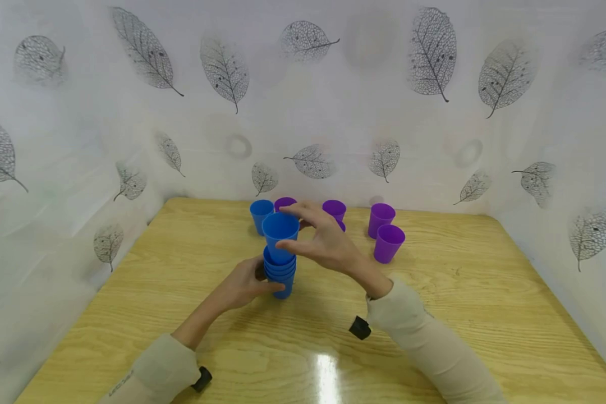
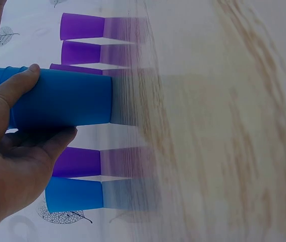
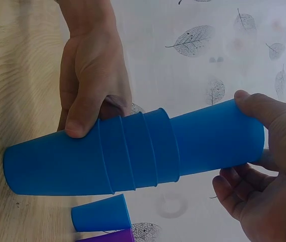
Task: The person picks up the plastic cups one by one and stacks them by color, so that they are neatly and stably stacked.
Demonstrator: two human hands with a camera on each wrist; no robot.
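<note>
1. Gripping four stacked blue cups [image 1: 281, 273] with left hand [image 1: 243, 284].
2. Pinching upper blue cup [image 1: 279, 233], base inside these, with wide-spread right hand [image 1: 325, 238].
3. Beyond both hands: one lone blue cup [image 1: 261, 215], five purple cups [image 1: 389, 245].

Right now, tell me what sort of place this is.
Probably a makeshift tabletop workspace: a wood-grain table, a leaf-print backdrop on three sides, and cups set out.

Left hand [image 1: 242, 286] low, fingers [image 2: 59, 143] curled, gripping; right hand [image 1: 326, 241] higher, thumb [image 1: 295, 247] and fingers pinching; forearms [image 1: 200, 322] angled inward.
</note>
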